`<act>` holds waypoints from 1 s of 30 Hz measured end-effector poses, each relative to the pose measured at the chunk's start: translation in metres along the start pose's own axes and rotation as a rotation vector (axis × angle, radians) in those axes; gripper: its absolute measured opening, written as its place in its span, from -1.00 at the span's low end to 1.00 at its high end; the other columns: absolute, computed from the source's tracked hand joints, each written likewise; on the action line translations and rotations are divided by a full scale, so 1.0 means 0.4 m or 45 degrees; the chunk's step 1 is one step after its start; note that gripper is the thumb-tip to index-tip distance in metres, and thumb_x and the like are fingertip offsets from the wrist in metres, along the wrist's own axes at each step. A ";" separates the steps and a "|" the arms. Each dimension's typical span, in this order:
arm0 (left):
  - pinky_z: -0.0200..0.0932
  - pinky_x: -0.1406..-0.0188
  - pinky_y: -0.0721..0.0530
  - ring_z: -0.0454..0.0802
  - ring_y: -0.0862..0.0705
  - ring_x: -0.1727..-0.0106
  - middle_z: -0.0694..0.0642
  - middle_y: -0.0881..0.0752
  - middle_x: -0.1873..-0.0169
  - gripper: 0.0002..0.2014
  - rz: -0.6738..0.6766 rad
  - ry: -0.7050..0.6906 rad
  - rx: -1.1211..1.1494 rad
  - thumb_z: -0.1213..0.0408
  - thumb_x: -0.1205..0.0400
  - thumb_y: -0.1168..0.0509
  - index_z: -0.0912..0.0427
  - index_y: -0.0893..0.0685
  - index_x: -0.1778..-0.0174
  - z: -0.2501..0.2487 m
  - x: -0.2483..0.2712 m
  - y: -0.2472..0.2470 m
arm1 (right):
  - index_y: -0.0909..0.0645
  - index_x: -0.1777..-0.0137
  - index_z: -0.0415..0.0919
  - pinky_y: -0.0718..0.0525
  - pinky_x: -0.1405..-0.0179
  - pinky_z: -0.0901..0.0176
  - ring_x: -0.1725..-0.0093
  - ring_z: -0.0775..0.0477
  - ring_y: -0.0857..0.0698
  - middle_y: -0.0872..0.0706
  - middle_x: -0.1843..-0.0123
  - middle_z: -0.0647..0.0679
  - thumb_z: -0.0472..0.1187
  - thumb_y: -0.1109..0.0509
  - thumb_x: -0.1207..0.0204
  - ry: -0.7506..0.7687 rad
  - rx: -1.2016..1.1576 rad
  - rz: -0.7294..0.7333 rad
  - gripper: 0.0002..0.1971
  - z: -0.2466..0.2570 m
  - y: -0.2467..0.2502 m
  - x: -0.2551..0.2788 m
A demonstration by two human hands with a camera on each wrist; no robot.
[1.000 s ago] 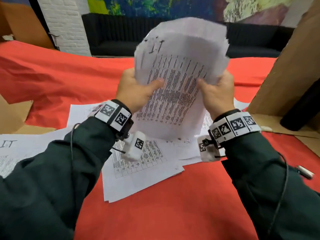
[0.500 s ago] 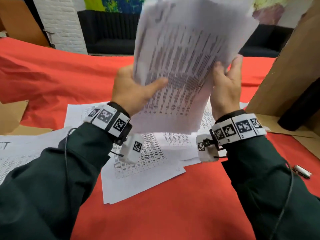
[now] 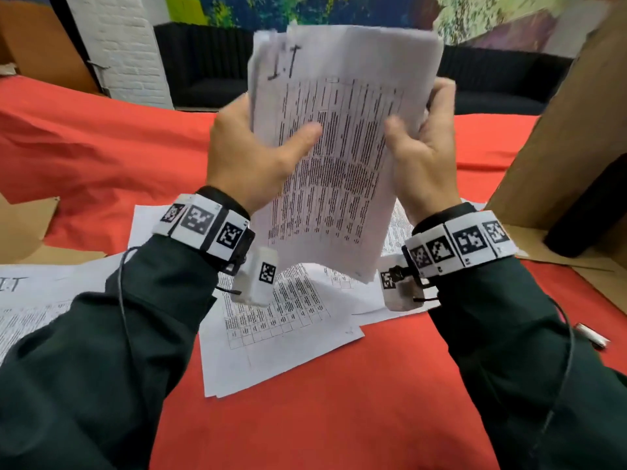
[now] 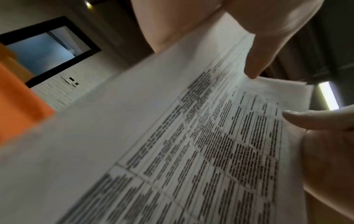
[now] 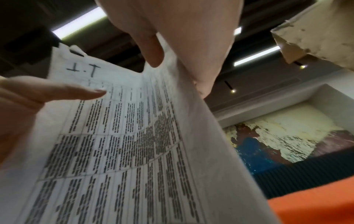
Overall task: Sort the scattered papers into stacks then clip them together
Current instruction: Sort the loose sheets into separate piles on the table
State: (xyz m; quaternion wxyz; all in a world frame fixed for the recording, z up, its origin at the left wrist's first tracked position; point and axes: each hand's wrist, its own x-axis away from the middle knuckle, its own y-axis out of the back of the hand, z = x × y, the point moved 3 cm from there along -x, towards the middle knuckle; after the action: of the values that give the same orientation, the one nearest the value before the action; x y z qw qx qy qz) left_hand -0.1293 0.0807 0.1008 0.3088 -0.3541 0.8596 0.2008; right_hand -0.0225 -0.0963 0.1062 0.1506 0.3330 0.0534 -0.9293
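I hold a stack of printed sheets (image 3: 339, 147) upright in the air above the red table. Its top sheet carries a table of text and a handwritten "I.T". My left hand (image 3: 251, 154) grips the stack's left edge, thumb across the front. My right hand (image 3: 420, 154) grips the right edge, thumb on the front and fingers behind. The left wrist view looks along the stack (image 4: 172, 136) with both thumbs on it. The right wrist view shows the same sheets (image 5: 124, 144) from the other side. More printed sheets (image 3: 278, 334) lie scattered on the cloth below.
A red cloth (image 3: 339, 418) covers the table. Another "I.T" sheet (image 3: 30, 300) lies at the left edge. Brown cardboard (image 3: 559, 130) stands at the right, with a dark cylinder (image 3: 590, 212) against it. A small silvery object (image 3: 592, 335) lies near my right sleeve.
The stack went from fanned and crooked to squarer between my hands. It swung up half a second ago, and it has since come back down and more upright.
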 end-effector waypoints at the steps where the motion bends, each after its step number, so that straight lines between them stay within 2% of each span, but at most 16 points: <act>1: -0.29 0.02 -0.80 -0.29 -0.86 0.02 -0.12 -0.86 0.04 -0.76 -0.013 0.003 0.091 0.25 -0.57 -0.59 0.17 -0.80 -0.13 0.000 -0.001 0.008 | -0.39 -0.18 -0.01 -0.78 -0.11 -0.35 -0.12 -0.45 -0.75 -0.71 -0.18 -0.45 -0.37 -0.32 -0.58 -0.024 -0.029 -0.010 -0.69 0.003 0.003 -0.001; 5: -0.04 -0.07 -0.85 -0.03 -0.88 -0.05 0.09 -0.88 -0.05 -0.62 0.074 0.279 0.241 0.30 -0.54 -0.61 0.35 -0.76 -0.24 0.104 0.064 0.024 | -0.57 -0.24 -0.24 -0.80 -0.17 -0.25 -0.11 -0.21 -0.84 -0.83 -0.16 -0.24 -0.29 -0.46 -0.41 -0.315 -0.057 -0.059 -0.61 -0.069 0.035 0.059; 8: -0.03 -0.01 -0.88 -0.05 -0.89 0.06 0.07 -0.89 0.05 -0.72 0.117 0.467 0.138 0.27 -0.48 -0.66 0.16 -0.80 -0.06 0.170 0.134 0.000 | -0.68 -0.24 -0.21 -0.76 -0.29 -0.31 -0.19 -0.20 -0.84 -0.85 -0.17 -0.17 -0.31 -0.42 -0.37 -0.420 -0.037 -0.019 -0.60 -0.114 0.034 0.096; 11: -0.03 0.02 -0.88 -0.02 -0.88 0.09 0.02 -0.88 0.12 -0.80 0.020 0.444 0.099 0.23 -0.52 -0.64 0.00 -0.78 0.04 0.156 0.138 -0.011 | -0.65 -0.23 -0.21 -0.77 -0.27 -0.29 -0.17 -0.17 -0.84 -0.85 -0.16 -0.15 -0.28 -0.44 -0.39 -0.419 -0.036 -0.027 -0.63 -0.120 0.029 0.088; 13: -0.11 0.02 -0.87 -0.19 -0.86 0.14 -0.12 -0.84 0.16 -0.81 0.001 0.344 0.068 0.27 -0.54 -0.62 -0.08 -0.77 0.08 0.114 0.099 -0.004 | -0.50 -0.27 -0.25 -0.76 -0.27 -0.20 -0.14 -0.09 -0.81 -0.77 -0.18 -0.12 -0.27 -0.53 -0.37 -0.314 0.080 -0.069 -0.53 -0.087 0.036 0.065; 15: -0.10 0.01 -0.86 -0.25 -0.86 0.14 -0.18 -0.84 0.18 -0.83 0.021 0.203 -0.028 0.27 -0.53 -0.63 -0.08 -0.81 0.09 0.059 0.045 0.010 | -0.42 -0.35 -0.24 -0.64 -0.41 -0.05 -0.22 -0.01 -0.67 -0.63 -0.30 -0.11 -0.16 -0.61 -0.29 0.023 0.524 -0.216 -0.34 -0.008 0.062 0.021; 17: -0.02 0.07 -0.85 -0.13 -0.87 0.10 -0.04 -0.89 0.18 -0.87 0.117 0.018 -0.166 0.20 -0.49 -0.62 0.07 -0.87 0.09 -0.002 0.000 0.018 | -0.44 -0.47 -0.20 -0.44 -0.58 -0.08 -0.40 -0.01 -0.53 -0.53 -0.42 -0.08 0.06 -0.58 -0.29 0.370 1.018 -0.265 -0.23 0.096 0.080 -0.019; 18: -0.06 0.15 -0.81 -0.14 -0.85 0.15 0.04 -0.89 0.21 -0.84 0.192 -0.076 -0.234 0.17 -0.48 -0.61 0.14 -0.86 0.11 -0.030 -0.017 0.018 | -0.49 -0.47 -0.14 -0.41 -0.62 -0.16 -0.44 0.00 -0.53 -0.54 -0.43 0.03 0.11 -0.55 -0.30 0.453 1.130 -0.170 -0.26 0.142 0.084 -0.039; 19: -0.16 0.25 -0.74 -0.24 -0.77 0.24 0.05 -0.85 0.29 -0.84 0.262 -0.155 -0.313 0.15 -0.49 -0.60 0.16 -0.83 0.17 -0.054 -0.029 0.016 | -0.59 -0.39 -0.10 -0.50 -0.55 -0.09 -0.38 0.09 -0.60 -0.61 -0.34 0.20 0.09 -0.55 -0.32 0.474 1.123 0.011 -0.37 0.173 0.087 -0.059; 20: -0.24 0.33 -0.64 -0.33 -0.67 0.33 0.03 -0.78 0.36 -0.83 0.312 -0.217 -0.389 0.12 -0.50 -0.59 0.12 -0.79 0.24 -0.076 -0.034 0.013 | -0.70 -0.19 -0.11 -0.65 -0.28 0.15 -0.15 0.23 -0.68 -0.67 -0.10 0.38 0.00 -0.57 -0.34 0.476 1.027 0.210 -0.58 0.189 0.090 -0.076; 21: -0.28 0.35 -0.58 -0.36 -0.63 0.36 -0.04 -0.74 0.38 -0.81 0.327 -0.254 -0.457 0.08 -0.52 -0.58 0.07 -0.76 0.25 -0.088 -0.038 0.012 | -0.73 0.05 -0.14 -0.61 0.10 0.37 0.14 0.36 -0.62 -0.66 0.19 0.43 -0.12 -0.57 -0.38 0.467 0.923 0.377 -0.81 0.184 0.095 -0.089; 23: -0.24 0.10 -0.69 -0.34 -0.74 0.13 -0.13 -0.80 0.18 -0.69 0.234 -0.271 -0.526 -0.07 -0.48 -0.59 0.02 -0.80 0.01 -0.075 -0.037 0.034 | -0.69 0.29 -0.26 -0.42 0.41 0.33 0.35 0.33 -0.44 -0.53 0.43 0.33 -0.31 -0.53 -0.43 0.440 0.787 0.453 -0.89 0.138 0.129 -0.105; 25: -0.21 -0.31 -0.65 -0.23 -0.72 -0.23 -0.11 -0.77 -0.19 -0.24 0.055 -0.153 -0.541 -0.26 -0.32 -0.66 0.03 -0.64 -0.36 0.003 -0.031 0.090 | -0.73 0.23 -0.38 -0.51 0.37 0.22 0.32 0.28 -0.49 -0.60 0.44 0.31 -0.40 -0.51 -0.44 0.297 0.626 0.346 -0.95 0.059 0.182 -0.090; 27: -0.19 -0.43 -0.60 -0.13 -0.66 -0.35 0.04 -0.66 -0.39 0.14 -0.115 0.099 -0.364 -0.33 -0.13 -0.71 0.14 -0.42 -0.54 0.107 -0.013 0.143 | -0.77 0.10 -0.32 -0.73 0.19 0.04 0.22 0.08 -0.69 -0.80 0.31 0.25 -0.43 -0.56 -0.42 0.055 0.345 0.200 -0.92 -0.021 0.229 -0.055; 29: -0.14 -0.23 -0.76 -0.10 -0.76 -0.19 0.19 -0.72 -0.36 0.24 -0.149 0.410 0.139 -0.20 -0.12 -0.77 0.32 -0.35 -0.59 0.195 0.019 0.150 | -0.78 0.01 -0.28 -0.84 -0.05 -0.21 0.13 -0.14 -0.80 -0.90 0.14 0.02 -0.42 -0.59 -0.43 -0.146 0.033 0.077 -0.84 -0.086 0.253 -0.016; 30: -0.20 -0.04 -0.79 -0.13 -0.81 -0.04 0.18 -0.80 -0.25 0.15 -0.101 0.509 0.356 -0.07 -0.19 -0.78 0.39 -0.40 -0.58 0.221 0.037 0.139 | -0.77 -0.04 -0.31 -0.82 -0.13 -0.30 0.11 -0.19 -0.82 -0.90 0.09 -0.08 -0.41 -0.61 -0.42 -0.208 -0.078 0.045 -0.80 -0.108 0.253 0.001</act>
State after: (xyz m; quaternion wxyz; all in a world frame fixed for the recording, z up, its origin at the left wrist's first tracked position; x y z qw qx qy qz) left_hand -0.1438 0.1604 0.0336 0.1864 -0.3741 0.9084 -0.0063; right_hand 0.0352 -0.1839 0.0726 0.1809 0.2524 0.0633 -0.9485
